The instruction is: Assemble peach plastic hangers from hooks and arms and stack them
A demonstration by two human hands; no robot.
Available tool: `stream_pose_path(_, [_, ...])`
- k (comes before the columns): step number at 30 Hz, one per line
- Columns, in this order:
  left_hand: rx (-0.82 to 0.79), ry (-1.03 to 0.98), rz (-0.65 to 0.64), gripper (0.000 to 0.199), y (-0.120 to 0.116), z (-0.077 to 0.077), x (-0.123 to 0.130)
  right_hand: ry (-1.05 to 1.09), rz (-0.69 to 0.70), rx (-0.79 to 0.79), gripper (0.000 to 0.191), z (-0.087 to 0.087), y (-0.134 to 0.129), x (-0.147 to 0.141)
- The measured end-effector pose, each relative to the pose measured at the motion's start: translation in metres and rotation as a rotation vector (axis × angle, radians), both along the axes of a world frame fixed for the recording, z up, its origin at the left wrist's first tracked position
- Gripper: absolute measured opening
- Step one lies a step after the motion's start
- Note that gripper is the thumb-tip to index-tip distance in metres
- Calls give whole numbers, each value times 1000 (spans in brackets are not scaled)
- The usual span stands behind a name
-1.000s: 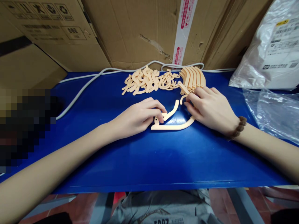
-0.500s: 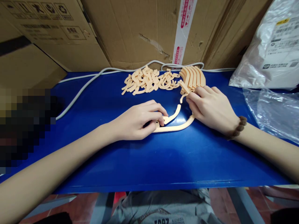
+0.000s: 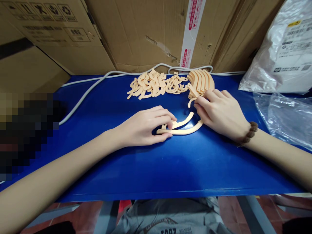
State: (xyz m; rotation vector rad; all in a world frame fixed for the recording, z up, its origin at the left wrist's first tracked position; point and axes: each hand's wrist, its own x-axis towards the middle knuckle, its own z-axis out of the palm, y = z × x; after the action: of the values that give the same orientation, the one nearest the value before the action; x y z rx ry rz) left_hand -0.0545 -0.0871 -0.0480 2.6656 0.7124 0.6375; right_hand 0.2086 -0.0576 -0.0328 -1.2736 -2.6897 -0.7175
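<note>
My left hand point(image 3: 151, 126) pinches the left ends of curved cream pieces low over the blue table point(image 3: 156, 172). One is a long curved piece point(image 3: 186, 131), whose right end reaches my right hand; a shorter curved piece point(image 3: 186, 120) lies just above it. My right hand point(image 3: 216, 112) has its fingers closed around a small hooked piece point(image 3: 190, 103), its fingertips partly hidden. Just behind that hand is a stack of wavy cream pieces point(image 3: 201, 79). Left of the stack lie small curled pieces point(image 3: 174, 85) and a heap of curved pieces point(image 3: 148, 84).
Cardboard boxes point(image 3: 146, 32) stand along the back, with a white cable point(image 3: 85, 99) in front of them. A white plastic package point(image 3: 280, 55) and a clear plastic bag point(image 3: 287, 113) are on the right. A dark pixelated area covers the left side.
My left thumb has moved right and now presses on the long piece's lower side. The shorter curved piece has shifted right, and the long piece's left end shows more. My right hand has hardly moved.
</note>
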Motion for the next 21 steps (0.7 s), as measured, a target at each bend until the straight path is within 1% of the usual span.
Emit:
stream_pose_path(2, [-12,-6,-4,4,0,0,1,-5,-1,3,42,0,0,-1])
stream_pose_path(11, [-19,7,2,18,1,1,1,-9,-31,-5,40,2,-2,-3])
stream_pose_path(16, [-3,18,7,21,2,0,3,-10,7,24,38,2,-2,-3])
stream_pose_path(19, [61,17,25,24,3,-3,2,-12,27,47,35,1,-2,-2])
stream_pose_path(21, [135,18,75,26,5,-4,1,-4,28,43,34,0,-2,-2])
